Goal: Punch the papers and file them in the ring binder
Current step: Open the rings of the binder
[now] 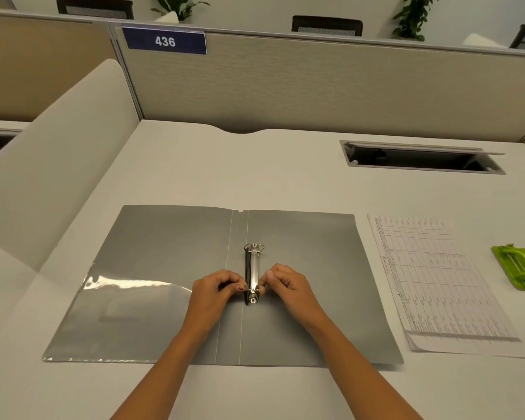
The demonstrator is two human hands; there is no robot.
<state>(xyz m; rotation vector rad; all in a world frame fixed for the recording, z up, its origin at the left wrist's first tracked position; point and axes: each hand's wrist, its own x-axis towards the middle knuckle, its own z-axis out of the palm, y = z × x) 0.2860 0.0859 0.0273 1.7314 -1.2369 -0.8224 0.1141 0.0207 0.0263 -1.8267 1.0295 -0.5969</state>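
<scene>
A grey ring binder (152,268) lies open flat on the white desk. Its metal ring mechanism (253,271) runs along the spine, with one ring at the far end and one at the near end. My left hand (217,291) and my right hand (285,283) pinch the near ring from either side with curled fingers. A stack of printed papers (437,283) with tables lies to the right of the binder. A green hole punch (519,266) sits at the far right edge of the view.
A clear plastic pocket (128,283) covers the lower part of the binder's left cover. A cable hatch (422,159) stands open at the back right of the desk. Grey partitions enclose the desk at the back and left.
</scene>
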